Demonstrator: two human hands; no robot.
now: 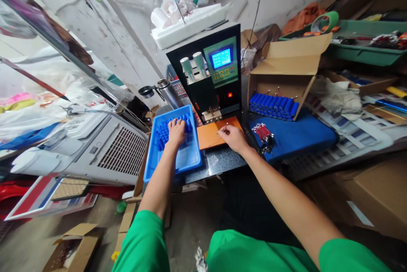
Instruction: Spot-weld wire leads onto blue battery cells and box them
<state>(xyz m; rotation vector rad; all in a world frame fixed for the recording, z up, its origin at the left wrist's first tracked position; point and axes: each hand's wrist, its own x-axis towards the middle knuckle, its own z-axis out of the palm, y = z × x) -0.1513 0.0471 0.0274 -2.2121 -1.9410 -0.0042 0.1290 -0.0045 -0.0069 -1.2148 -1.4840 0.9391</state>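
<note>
My left hand (177, 131) reaches into a blue plastic tray (190, 165), its fingers bent down around a blue cylindrical battery cell among several others (162, 134). The fingertips are partly hidden. My right hand (233, 136) is closed in a pinch on a thin wire lead (218, 132) above an orange board (206, 137). Just behind the board stands a black spot welder (187, 96) with a lit blue screen (221, 57); its electrodes (212, 113) point down close to the board. Red and black wire leads with white connectors (263, 135) lie right of my right hand.
An open cardboard box (282, 81) holds blue cells with leads on a blue surface (305, 136) at right. A steel flask (170, 94) stands behind the tray. White foam (190, 26) tops the welder. A grey air cooler (111, 149) stands left; a green bin (359, 49) is back right.
</note>
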